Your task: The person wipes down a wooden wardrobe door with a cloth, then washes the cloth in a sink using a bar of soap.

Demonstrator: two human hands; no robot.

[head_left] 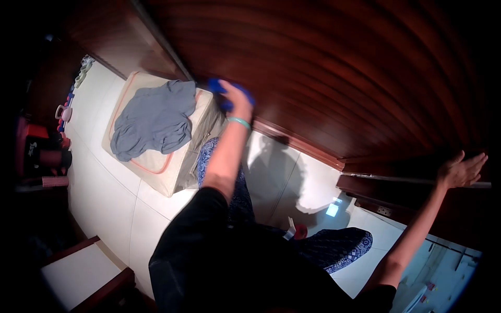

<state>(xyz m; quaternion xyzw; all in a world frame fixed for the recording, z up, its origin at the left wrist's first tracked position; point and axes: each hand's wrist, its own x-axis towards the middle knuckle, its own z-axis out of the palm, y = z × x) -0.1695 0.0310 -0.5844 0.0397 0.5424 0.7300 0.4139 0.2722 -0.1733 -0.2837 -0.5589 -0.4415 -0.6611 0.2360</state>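
At upper centre, my left hand point(237, 101) holds a blue cloth point(215, 86) against the dark wooden door point(334, 78). My right hand point(460, 171), fingers spread, is at the door's edge, far right. A crumpled grey garment point(154, 120) lies on the beige storage box point(172, 175), upper left.
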